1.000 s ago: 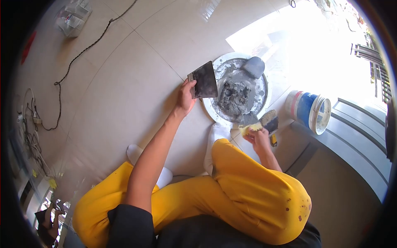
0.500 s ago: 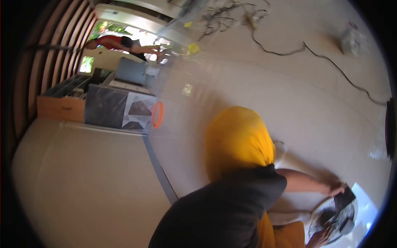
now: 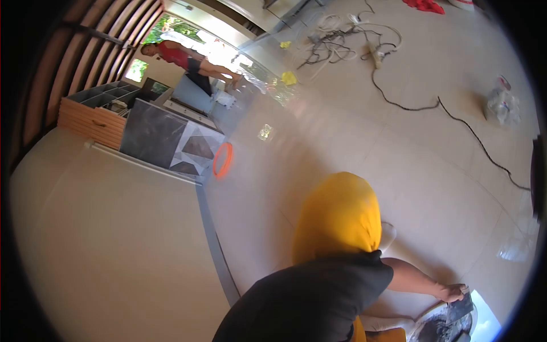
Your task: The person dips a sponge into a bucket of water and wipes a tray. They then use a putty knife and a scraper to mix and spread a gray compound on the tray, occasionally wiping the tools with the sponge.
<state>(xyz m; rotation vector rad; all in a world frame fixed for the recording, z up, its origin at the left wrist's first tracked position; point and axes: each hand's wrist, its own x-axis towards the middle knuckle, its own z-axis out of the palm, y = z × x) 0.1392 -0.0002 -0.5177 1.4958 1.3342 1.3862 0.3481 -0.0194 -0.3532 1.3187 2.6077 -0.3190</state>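
My right hand [image 3: 453, 293] is closed on a scraper with a dark, flat rectangular blade [image 3: 460, 309] at the lower right. Its blade reaches down over a round pale tub [image 3: 474, 324] that holds grey, wet-looking paste [image 3: 436, 330]. The frame's lower edge cuts off part of the tub. My dark sleeve [image 3: 307, 290] and yellow-trousered knee [image 3: 341, 214] fill the lower middle. No part of my left hand shows.
Beside the tub lies a bright sheet [image 3: 486, 316]. A black cable [image 3: 476, 142] crosses the tiled floor to tangled cords [image 3: 336, 45]. There is a clear plastic bag [image 3: 503, 107], and an orange ring [image 3: 223, 161] near a cabinet [image 3: 91, 122]. A person in red [image 3: 174, 54] stands farther off.
The view has shifted, and the tub sits lower in the frame. My left hand, earlier at the tub's edge, has gone out of sight. My right hand still grips the scraper.
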